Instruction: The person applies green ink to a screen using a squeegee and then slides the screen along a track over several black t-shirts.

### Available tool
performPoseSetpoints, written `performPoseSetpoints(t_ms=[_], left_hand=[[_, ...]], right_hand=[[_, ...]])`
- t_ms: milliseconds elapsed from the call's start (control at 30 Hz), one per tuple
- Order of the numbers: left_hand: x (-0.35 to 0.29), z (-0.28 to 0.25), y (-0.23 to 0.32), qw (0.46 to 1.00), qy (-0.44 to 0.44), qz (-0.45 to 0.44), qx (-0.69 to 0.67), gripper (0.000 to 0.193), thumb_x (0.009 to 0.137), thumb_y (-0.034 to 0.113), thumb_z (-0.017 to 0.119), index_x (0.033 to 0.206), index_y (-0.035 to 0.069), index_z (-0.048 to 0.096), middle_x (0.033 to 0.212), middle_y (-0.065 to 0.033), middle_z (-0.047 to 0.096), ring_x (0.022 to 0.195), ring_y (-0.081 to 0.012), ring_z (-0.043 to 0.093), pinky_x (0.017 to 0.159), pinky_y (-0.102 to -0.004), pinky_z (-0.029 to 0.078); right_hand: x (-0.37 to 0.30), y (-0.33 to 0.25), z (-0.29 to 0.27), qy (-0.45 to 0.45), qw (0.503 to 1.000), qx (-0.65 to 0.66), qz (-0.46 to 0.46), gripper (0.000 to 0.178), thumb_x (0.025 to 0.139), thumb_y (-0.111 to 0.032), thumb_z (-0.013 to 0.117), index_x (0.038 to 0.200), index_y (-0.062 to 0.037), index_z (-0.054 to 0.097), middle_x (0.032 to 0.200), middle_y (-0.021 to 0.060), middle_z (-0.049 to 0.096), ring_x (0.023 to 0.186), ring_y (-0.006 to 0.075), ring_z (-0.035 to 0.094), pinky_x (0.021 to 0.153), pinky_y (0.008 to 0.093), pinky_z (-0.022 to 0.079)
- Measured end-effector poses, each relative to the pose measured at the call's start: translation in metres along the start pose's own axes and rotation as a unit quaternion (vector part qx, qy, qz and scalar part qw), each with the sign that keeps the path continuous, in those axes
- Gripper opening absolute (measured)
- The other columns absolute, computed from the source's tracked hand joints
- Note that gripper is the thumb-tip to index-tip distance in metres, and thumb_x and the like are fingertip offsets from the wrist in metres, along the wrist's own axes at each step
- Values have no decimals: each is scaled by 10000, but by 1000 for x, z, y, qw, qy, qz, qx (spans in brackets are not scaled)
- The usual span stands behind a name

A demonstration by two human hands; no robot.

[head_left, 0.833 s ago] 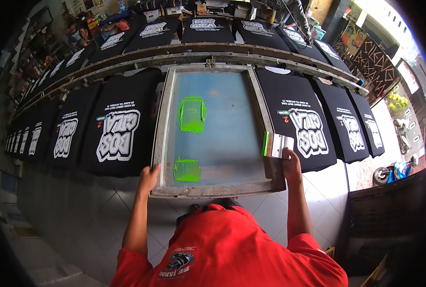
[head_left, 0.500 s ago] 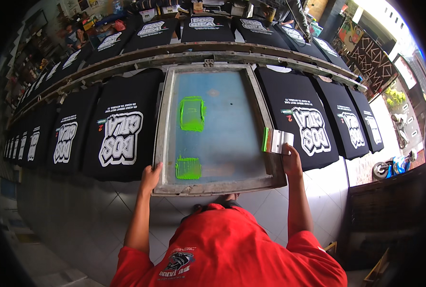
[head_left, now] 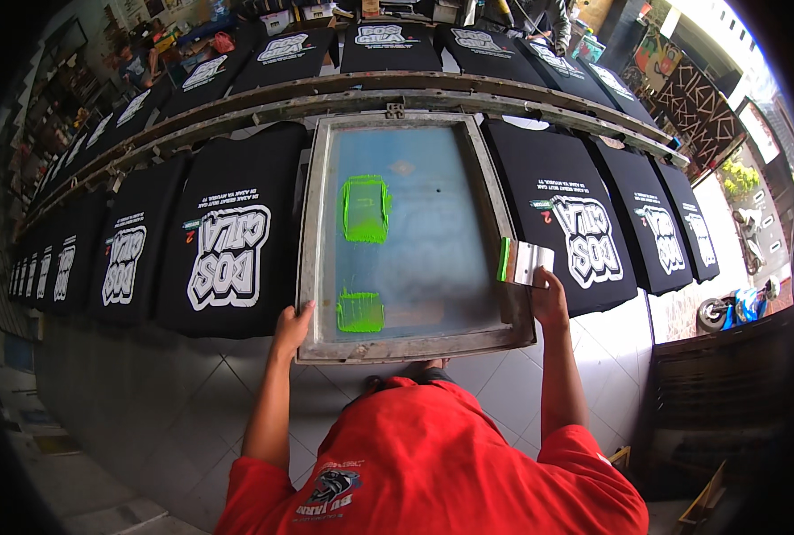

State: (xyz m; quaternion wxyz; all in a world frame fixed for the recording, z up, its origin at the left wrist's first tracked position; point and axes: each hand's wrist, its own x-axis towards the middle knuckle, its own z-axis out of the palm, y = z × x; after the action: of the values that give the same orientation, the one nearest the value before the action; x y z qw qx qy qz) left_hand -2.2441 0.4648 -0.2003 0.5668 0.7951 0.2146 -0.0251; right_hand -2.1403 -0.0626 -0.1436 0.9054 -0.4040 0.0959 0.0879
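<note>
A screen-printing frame with a pale, worn border and bluish mesh lies in front of me, between black printed T-shirts. Two patches of bright green ink sit on the left part of its mesh. My left hand is closed on the frame's near left corner. At the near right side, my right hand grips a squeegee with a metal-coloured holder and green ink along its blade. That hand is also against the frame's right edge; its fingers are partly hidden.
Black T-shirts with white lettering, one on the left and one on the right, flank the frame. A long rail runs behind it, with another row of shirts beyond. A person's arm shows at the far right.
The frame, both hands and the squeegee appear slightly farther right in the picture. My grip looks the same, and the green patches keep their shape.
</note>
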Motion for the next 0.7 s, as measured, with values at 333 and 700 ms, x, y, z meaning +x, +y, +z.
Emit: performPoseSetpoints(t_ms=[333,700], left_hand=[[4,16,-11,999,6,-34,-8,509,858,454,617,669,-8,520,594,-31,480,615,-117,449,541,-346,387],[-76,6,-7,987,122,68,74,617,826,385,666,1255,16,420,1114,-254,557,1019,-396,554,883,-411,432]], right_hand=[[7,8,-50,39,989,-101,-99,225,927,-186,500,1083,-31,552,1010,70,562,944,198,551,860,293,452],[8,-28,68,-16,986,-132,-96,158,905,-213,558,966,-68,566,948,18,581,957,160,555,907,347,404]])
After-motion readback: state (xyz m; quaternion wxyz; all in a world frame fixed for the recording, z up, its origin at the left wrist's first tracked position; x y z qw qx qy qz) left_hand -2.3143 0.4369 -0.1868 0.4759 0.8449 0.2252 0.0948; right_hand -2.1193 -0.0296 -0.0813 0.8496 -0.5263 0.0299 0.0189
